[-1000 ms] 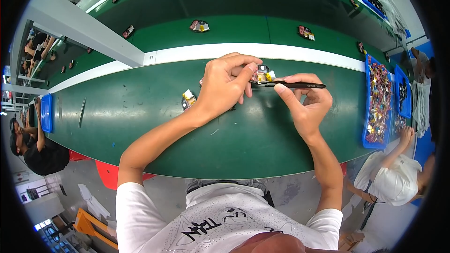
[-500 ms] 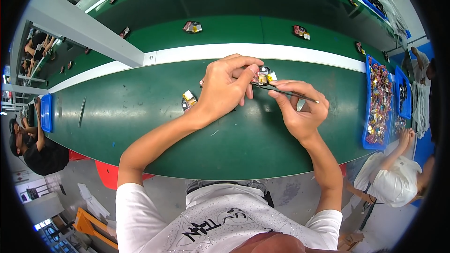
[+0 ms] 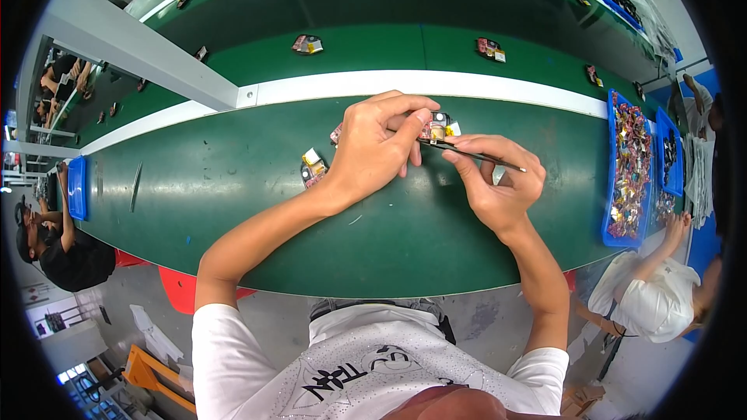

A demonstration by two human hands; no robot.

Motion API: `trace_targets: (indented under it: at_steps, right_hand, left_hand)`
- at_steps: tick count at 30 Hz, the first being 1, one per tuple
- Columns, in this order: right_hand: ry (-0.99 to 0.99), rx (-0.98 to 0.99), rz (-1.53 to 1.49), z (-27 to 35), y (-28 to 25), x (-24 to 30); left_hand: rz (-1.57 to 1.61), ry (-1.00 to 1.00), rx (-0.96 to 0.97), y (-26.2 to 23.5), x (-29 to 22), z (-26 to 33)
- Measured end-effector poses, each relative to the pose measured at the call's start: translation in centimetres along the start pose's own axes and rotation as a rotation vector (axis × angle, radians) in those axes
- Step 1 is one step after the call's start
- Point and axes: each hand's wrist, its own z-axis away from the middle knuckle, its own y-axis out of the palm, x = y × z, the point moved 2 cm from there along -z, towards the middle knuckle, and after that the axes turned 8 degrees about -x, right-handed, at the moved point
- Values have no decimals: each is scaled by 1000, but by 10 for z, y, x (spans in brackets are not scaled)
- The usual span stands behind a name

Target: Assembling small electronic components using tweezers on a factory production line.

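My left hand point(image 3: 381, 136) is closed on a small electronic assembly point(image 3: 441, 126), black-edged with a circuit board and yellow and white parts, pinching its left side just above the green table. My right hand point(image 3: 502, 179) grips a slim black tweezers-like tool point(image 3: 486, 157). Its tip lies against the near edge of the assembly; the exact contact is too small to tell. Beside my left wrist, a similar assembly point(image 3: 314, 169) rests on the table. Another reddish piece point(image 3: 336, 134) is mostly hidden behind the left hand.
Beyond a white rail point(image 3: 342, 84), a green conveyor belt point(image 3: 389, 47) carries spaced assemblies point(image 3: 307, 44). At right stand a blue tray point(image 3: 608, 210) of small parts and a smaller blue tray point(image 3: 668, 152). A grey post point(image 3: 156, 47) rises at left. Co-workers sit at both sides.
Assemblies on the belt have moved a little to the left. My hands, the held assembly and the black tool have barely shifted.
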Motion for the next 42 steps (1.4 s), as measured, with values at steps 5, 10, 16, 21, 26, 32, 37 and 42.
trace_targets:
  at_steps: [5, 10, 16, 21, 26, 32, 37, 42]
  right_hand:
    - [111, -77, -54, 1, 0, 2]
    - [14, -55, -108, 2, -3, -3]
    - [-7, -53, -58, 1, 0, -2]
    - [13, -60, -61, 0, -4, -6]
    - [58, -43, -63, 2, -4, -10]
    - [82, -26, -72, 3, -7, -12]
    - [72, -30, -57, 3, -8, -13]
    - [32, -22, -6, 3, -11, -16]
  left_hand:
    - [-28, 6, -23, -2, -1, -2]
    - [65, -76, -61, -2, 4, -5]
    - [163, -112, -40, -3, 7, -7]
    - [128, -79, -20, 5, 3, -6]
    - [75, -53, -14, 7, 3, -4]
    - [69, 6, 1, 10, 6, -4]
    - [57, -28, 35, 10, 5, -5]
    - [14, -60, 111, 12, 1, -8]
